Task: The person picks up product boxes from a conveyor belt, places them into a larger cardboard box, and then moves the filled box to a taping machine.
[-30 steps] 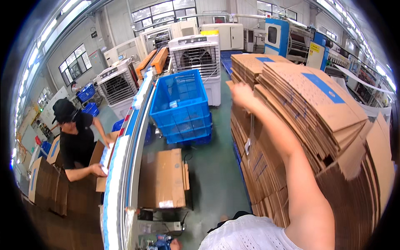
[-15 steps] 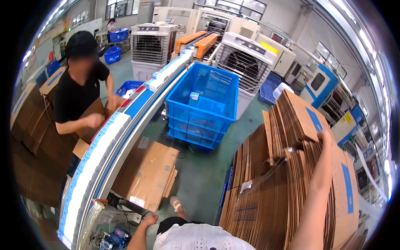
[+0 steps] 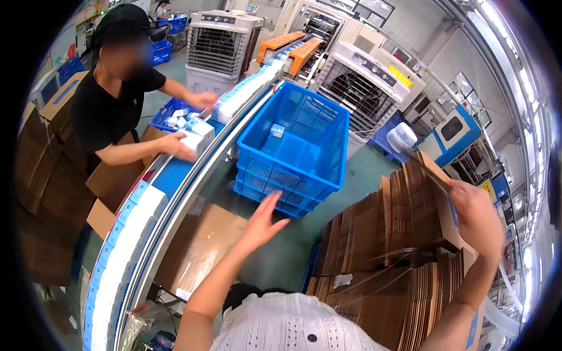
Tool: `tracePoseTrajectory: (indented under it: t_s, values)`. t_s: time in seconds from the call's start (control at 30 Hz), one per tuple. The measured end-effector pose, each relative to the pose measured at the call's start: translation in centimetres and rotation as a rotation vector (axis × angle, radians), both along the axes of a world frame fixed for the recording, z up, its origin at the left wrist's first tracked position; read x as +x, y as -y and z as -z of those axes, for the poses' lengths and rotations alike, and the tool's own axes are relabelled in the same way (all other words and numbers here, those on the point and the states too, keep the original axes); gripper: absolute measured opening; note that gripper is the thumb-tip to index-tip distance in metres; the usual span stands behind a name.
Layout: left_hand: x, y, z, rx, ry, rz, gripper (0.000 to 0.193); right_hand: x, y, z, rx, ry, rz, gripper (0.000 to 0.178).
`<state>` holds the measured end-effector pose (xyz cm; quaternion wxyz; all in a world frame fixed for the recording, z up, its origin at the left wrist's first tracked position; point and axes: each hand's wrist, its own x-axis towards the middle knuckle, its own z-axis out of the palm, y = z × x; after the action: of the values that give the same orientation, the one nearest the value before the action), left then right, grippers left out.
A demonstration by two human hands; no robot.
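Note:
My right hand is closed on the top edge of a flattened cardboard carton, which it tilts up at the top of a tall stack of flattened cartons on my right. In mid-air near the front of a blue plastic crate, my left hand has its fingers spread and holds nothing. Stacked on similar crates, this crate contains one small white and blue box. A loose strap lies across the carton stack.
Along my left runs a conveyor carrying rows of small white boxes. Across it a co-worker handles a group of boxes. A large carton lies under the conveyor; air coolers stand beyond the crate.
My left hand has risen from beside my body toward the crate, fingers spreading. My right hand has lifted a carton's edge. The co-worker has moved both hands over the conveyor to boxes.

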<state>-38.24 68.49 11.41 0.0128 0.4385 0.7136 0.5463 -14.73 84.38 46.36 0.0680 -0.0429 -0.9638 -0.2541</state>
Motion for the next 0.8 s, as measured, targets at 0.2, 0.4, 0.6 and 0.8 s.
tracePoseTrajectory:
  t_s: [0.2,0.4,0.6,0.8]
  values:
    - [2.2,3.8,-12.7,0.235,-0.429,-0.232,0.045,0.6,-0.3,-4.0,-0.802,-0.241,-0.446,0.022]
    - [3.2,12.0,-11.8,-0.306,-0.457,-0.767,0.024,-20.3,-4.2,4.2,-0.453,0.264,-0.637,0.015]
    - [-1.3,9.8,-5.3,-0.573,-0.317,-0.912,0.041,-32.8,-0.9,27.4,-0.487,0.503,-0.993,0.045]
    - [1.4,7.8,-4.0,-0.999,-0.327,-0.903,0.05,-41.9,3.2,30.7,-0.574,0.542,-1.006,0.039]
